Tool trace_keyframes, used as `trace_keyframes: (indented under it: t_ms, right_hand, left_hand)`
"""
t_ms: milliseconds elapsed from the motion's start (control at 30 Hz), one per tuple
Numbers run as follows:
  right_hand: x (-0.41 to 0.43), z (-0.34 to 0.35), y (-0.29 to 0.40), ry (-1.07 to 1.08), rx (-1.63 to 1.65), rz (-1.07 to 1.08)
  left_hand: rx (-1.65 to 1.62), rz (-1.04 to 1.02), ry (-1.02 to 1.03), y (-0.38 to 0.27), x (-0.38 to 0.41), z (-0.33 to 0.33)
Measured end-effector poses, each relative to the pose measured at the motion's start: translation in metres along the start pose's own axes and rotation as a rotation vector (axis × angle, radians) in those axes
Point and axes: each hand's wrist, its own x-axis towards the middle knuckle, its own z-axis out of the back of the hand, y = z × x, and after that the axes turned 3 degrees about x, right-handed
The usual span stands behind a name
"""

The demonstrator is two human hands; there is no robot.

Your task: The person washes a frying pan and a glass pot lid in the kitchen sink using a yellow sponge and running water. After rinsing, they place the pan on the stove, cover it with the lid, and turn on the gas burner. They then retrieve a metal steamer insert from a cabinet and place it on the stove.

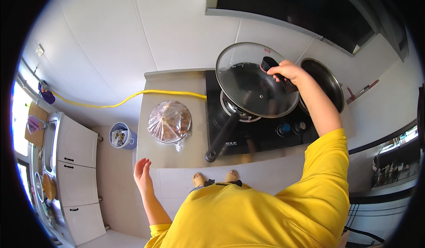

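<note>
My right hand [288, 72] grips the black handle [270, 63] of a round glass lid [244, 54]. Under the lid sits a dark wok on the left burner [229, 104] of a black glass gas hob [265, 146]. The wok's long black handle [223, 136] points toward me and to the left. Whether the lid touches the wok's rim, I cannot tell. My left hand [143, 176] is empty, held in the air off the counter's front left corner. Nearest to it on the counter is a round dish of food [170, 121] covered in clear plastic.
A second dark pan [323, 82] stands behind my right forearm. A yellow gas hose [166, 92] crosses the steel counter [197, 148] to the hob. Overhead is a range hood [292, 15]. On the floor at left stands a blue bin [131, 141], near white cabinets [78, 145].
</note>
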Motion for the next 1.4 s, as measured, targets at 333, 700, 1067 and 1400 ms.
trace_keyframes:
  t_ms: [333,700,1067,1400]
  right_hand:
    - [0.022,-0.022,-0.024,-0.087,0.044,-0.126]
    - [0.038,-0.017,-0.05,0.007,0.102,-0.121]
    - [0.027,-0.015,-0.036,0.089,-0.065,-0.068]
    - [-0.01,-0.044,-0.008,-0.46,-0.878,0.265]
  left_hand:
    - [0.074,0.044,-0.072,0.011,0.026,0.064]
    - [0.036,-0.017,0.021,0.021,0.016,0.033]
    - [0.041,0.046,-0.04,0.003,-0.025,0.006]
    - [-0.07,0.013,-0.09,0.037,0.0,0.102]
